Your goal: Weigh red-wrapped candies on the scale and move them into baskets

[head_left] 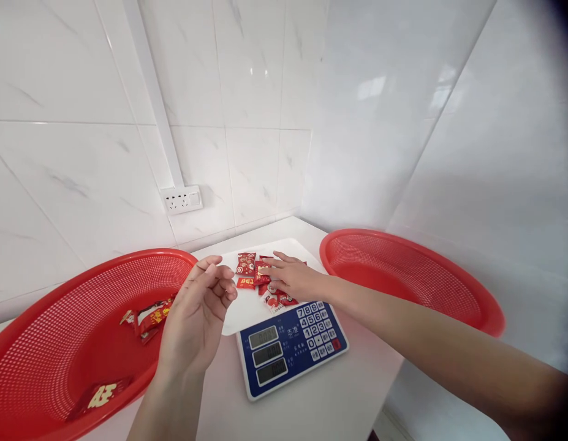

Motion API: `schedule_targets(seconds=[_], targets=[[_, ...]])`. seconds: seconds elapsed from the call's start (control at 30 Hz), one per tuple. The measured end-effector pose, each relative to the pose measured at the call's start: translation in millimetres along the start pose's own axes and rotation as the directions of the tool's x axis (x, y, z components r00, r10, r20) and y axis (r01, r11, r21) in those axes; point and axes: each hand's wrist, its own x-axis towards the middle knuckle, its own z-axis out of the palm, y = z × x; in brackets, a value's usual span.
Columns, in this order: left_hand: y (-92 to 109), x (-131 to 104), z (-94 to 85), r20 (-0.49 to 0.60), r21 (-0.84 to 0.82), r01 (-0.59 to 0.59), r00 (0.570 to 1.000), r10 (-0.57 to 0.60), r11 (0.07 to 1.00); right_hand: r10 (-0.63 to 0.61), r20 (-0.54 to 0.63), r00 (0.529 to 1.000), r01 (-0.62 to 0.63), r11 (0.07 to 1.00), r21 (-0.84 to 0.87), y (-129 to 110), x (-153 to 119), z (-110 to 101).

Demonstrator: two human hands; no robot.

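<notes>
Several red snack packets (pixel 246 264) lie in a loose group on the white pan (pixel 238 310) of a scale with a blue keypad panel (pixel 293 343). My right hand (pixel 295 277) reaches over the packets from the right, fingers spread and pointing left; whether its fingertips touch them is hard to tell. My left hand (pixel 198 312) is raised at the pan's left edge, palm up, with its fingers curled apart and nothing in them. Behind and left of it, a red basket (pixel 40 343) holds a few red packets (pixel 150 317).
A second red basket (pixel 449 275) stands on the right, beside the scale. The white table (pixel 329 398) meets tiled walls at the back corner. A white socket (pixel 182 199) is mounted on the back wall, below a vertical cable cover.
</notes>
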Motion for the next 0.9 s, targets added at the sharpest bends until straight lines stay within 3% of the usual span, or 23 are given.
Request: schedule_targets(seconds=[0.07, 0.27, 0.57, 0.77, 0.9], targets=[[1, -1, 0.6, -0.007, -0.006, 0.002, 1.000, -0.002, 1.000, 0.005, 0.020, 1.000, -0.005, 1.000, 0.002, 8, 4, 1], [3, -1, -0.3, -0.006, -0.006, -0.017, 1.000, 0.017, 1.000, 0.125, -0.080, 0.989, -0.125, 0.992, -0.004, 28, 5, -3], [6, -2, -0.6, -0.003, -0.002, -0.020, 1.000, 0.020, 1.000, 0.016, 0.023, 1.000, -0.016, 1.000, 0.003, 32, 29, -2], [7, 0, -3.1, 0.003, -0.020, -0.021, 1.000, 0.021, 1.000, 0.117, 0.014, 0.993, -0.118, 0.992, 0.049, 42, 0, -19], [6, 1, -2.6, -0.010, -0.035, -0.029, 1.000, 0.029, 0.999, 0.144, 0.019, 0.989, -0.145, 0.970, 0.193, 50, -28, -19]])
